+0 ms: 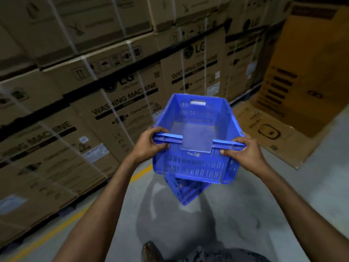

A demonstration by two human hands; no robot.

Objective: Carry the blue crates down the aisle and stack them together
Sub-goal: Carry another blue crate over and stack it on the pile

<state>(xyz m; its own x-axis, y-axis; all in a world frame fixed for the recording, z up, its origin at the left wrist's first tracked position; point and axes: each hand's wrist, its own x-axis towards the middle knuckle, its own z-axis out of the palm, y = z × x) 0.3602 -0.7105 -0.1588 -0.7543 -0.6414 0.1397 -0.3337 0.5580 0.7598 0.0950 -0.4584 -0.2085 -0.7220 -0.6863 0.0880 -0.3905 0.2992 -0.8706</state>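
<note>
I hold an empty blue slotted crate (196, 163) in the air in front of me, above the grey floor. My left hand (150, 143) grips the left end of its near rim and my right hand (243, 150) grips the right end. Under it a corner of a second blue crate (186, 192) sticks out below the held one; whether it rests on the floor or hangs beneath I cannot tell.
Stacked washing-machine cartons (117, 103) on pallets wall the left side, bordered by a yellow floor line (140, 173). A tall orange-brown carton (302, 72) and flattened cardboard (273, 133) lie ahead on the right. My foot (151, 252) shows at the bottom.
</note>
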